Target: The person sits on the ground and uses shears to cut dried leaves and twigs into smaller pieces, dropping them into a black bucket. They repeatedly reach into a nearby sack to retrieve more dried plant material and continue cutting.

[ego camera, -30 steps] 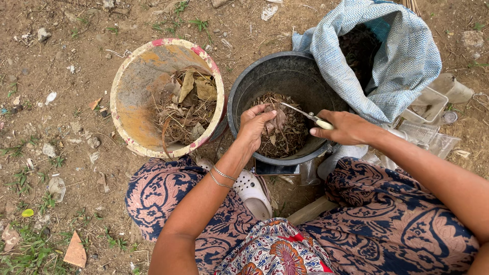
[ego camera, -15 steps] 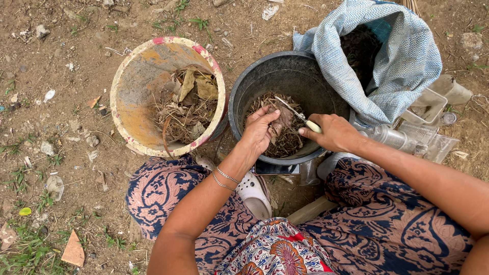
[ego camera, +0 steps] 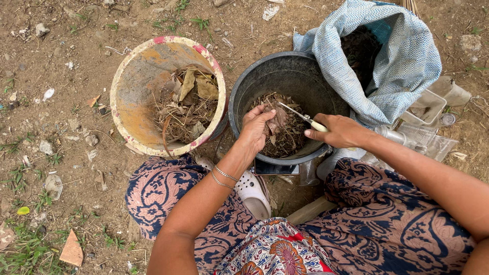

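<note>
While the person sits on the dirt ground [ego camera: 61,127], both hands are over the black bucket [ego camera: 254,81]. Left hand [ego camera: 257,127] is closed around a bunch of dry leaves [ego camera: 279,122] just above the pile inside the bucket. Right hand [ego camera: 338,131] is closed on the pale handle of a small knife [ego camera: 305,119], and the blade points at the leaves. Beside the black bucket, on its left, stands a yellow bucket [ego camera: 132,102] with more dry leaves in it. Behind the black bucket leans a blue sack [ego camera: 407,61] with dark stuff inside. Below it shows a white shoe [ego camera: 254,191].
</note>
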